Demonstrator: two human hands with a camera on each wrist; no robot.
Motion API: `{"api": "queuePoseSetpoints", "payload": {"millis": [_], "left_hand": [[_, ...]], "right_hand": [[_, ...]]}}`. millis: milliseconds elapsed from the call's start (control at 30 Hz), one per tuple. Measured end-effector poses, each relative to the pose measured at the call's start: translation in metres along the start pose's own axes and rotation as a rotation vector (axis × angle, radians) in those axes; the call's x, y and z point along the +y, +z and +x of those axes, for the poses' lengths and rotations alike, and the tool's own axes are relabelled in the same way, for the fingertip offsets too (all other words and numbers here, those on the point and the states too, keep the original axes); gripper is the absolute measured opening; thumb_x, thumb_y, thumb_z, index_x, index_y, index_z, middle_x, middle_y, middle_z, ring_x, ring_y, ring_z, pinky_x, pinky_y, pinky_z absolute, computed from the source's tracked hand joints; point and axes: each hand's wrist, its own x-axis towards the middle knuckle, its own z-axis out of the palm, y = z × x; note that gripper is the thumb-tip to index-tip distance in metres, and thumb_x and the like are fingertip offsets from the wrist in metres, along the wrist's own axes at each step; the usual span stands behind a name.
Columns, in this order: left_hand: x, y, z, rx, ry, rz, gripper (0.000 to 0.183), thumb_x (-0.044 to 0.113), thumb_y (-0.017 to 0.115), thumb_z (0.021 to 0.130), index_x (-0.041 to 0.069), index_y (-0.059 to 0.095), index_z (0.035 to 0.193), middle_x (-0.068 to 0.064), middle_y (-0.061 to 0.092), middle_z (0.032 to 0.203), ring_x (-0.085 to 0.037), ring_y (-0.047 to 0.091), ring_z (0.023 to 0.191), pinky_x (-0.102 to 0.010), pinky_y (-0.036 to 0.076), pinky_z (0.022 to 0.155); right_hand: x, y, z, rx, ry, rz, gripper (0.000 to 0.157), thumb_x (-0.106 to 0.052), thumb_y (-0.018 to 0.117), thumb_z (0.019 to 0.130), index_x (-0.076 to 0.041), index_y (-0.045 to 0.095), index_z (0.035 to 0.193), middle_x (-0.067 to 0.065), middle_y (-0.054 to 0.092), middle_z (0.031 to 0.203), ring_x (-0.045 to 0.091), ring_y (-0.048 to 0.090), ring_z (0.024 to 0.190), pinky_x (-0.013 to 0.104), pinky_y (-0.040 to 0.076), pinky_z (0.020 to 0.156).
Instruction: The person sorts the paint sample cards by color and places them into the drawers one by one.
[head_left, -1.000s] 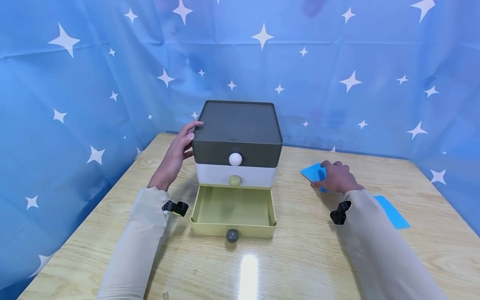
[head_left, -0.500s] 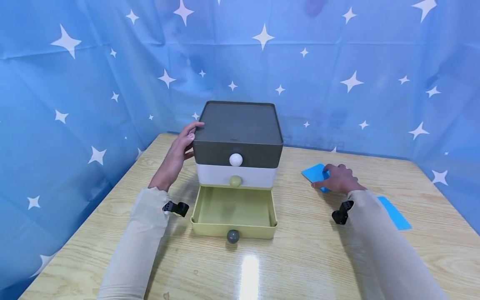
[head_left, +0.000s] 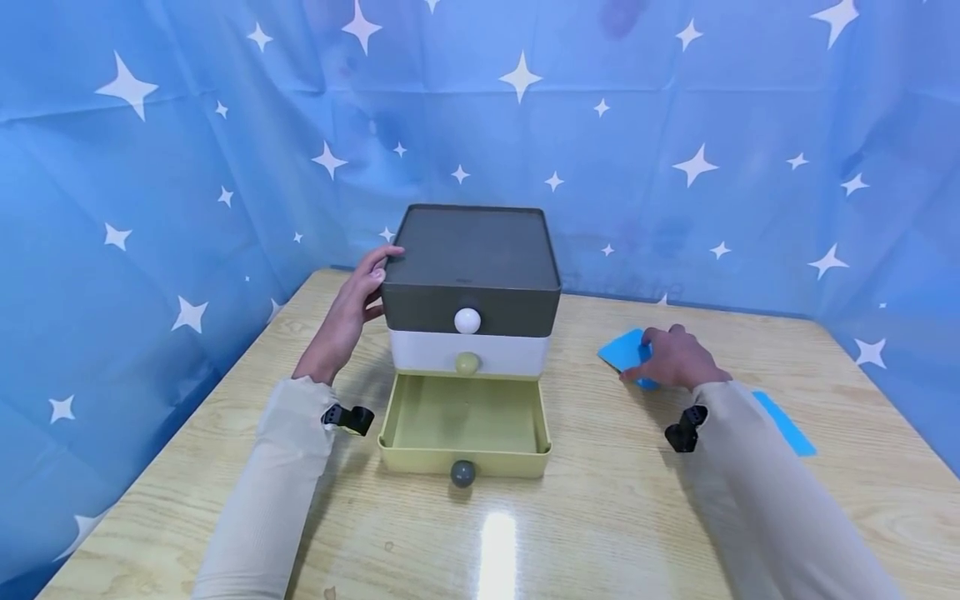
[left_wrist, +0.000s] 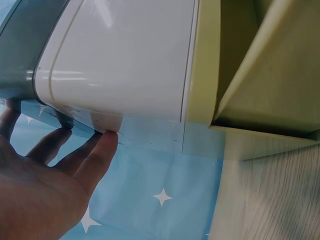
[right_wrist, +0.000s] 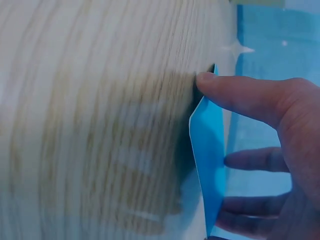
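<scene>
A stacked mini drawer unit [head_left: 472, 250] stands mid-table, with dark grey, white and yellow-green tiers. Its bottom yellow-green drawer [head_left: 420, 460] is pulled out, and a dark grey ball knob [head_left: 462, 474] sits on the front. My left hand [head_left: 345, 321] rests on the unit's left side, fingertips touching the wall and top edge; the left wrist view shows its fingers fairly straight. Right of the unit, my right hand [head_left: 678, 360] pinches a flat blue card-like piece [right_wrist: 209, 145], thumb at its near edge and fingers on its upper face. The piece tilts, with a shadow beneath.
Another flat blue piece [head_left: 783, 423] lies on the wooden table [head_left: 600, 508] by the right sleeve, partly covered by it. A blue curtain with white stars [head_left: 480, 125] hangs behind and at both sides. White [head_left: 467, 321] and green [head_left: 467, 363] knobs mark the upper drawers.
The blue piece under my right hand now has its near edge raised, showing a dark underside. My left hand has stayed on the unit, and the drawer stays out.
</scene>
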Motion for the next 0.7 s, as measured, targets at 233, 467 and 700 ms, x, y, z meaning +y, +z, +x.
{"api": "queuePoseSetpoints", "payload": {"millis": [233, 467, 700], "left_hand": [[0.0, 0.0, 0.0, 0.0, 0.008, -0.015, 0.045, 0.041, 0.029, 0.107, 0.031, 0.04, 0.15, -0.001, 0.036, 0.16, -0.027, 0.04, 0.145, -0.058, 0.032, 0.116], [0.001, 0.0, 0.0, 0.003, 0.01, -0.014, 0.046, 0.041, 0.029, 0.107, 0.03, 0.04, 0.15, -0.002, 0.035, 0.161, -0.028, 0.04, 0.146, -0.059, 0.032, 0.116], [0.0, 0.001, 0.0, 0.004, 0.008, -0.011, 0.046, 0.042, 0.029, 0.107, 0.031, 0.04, 0.15, -0.002, 0.033, 0.162, -0.03, 0.039, 0.146, -0.06, 0.031, 0.116]], "right_hand": [[-0.015, -0.008, -0.016, 0.048, -0.077, -0.044, 0.081, -0.049, 0.077, 0.082, 0.001, 0.05, 0.139, 0.037, 0.044, 0.131, 0.049, 0.051, 0.111, 0.059, 0.052, 0.08], [-0.035, -0.021, -0.037, 0.066, -0.195, -0.066, 0.076, -0.049, 0.079, 0.081, -0.003, 0.056, 0.137, 0.035, 0.049, 0.131, 0.045, 0.058, 0.106, 0.057, 0.053, 0.083], [-0.051, -0.029, -0.059, 0.098, -0.272, -0.071, 0.071, -0.047, 0.081, 0.079, -0.005, 0.06, 0.132, 0.031, 0.054, 0.128, 0.042, 0.061, 0.103, 0.056, 0.056, 0.084]]}}
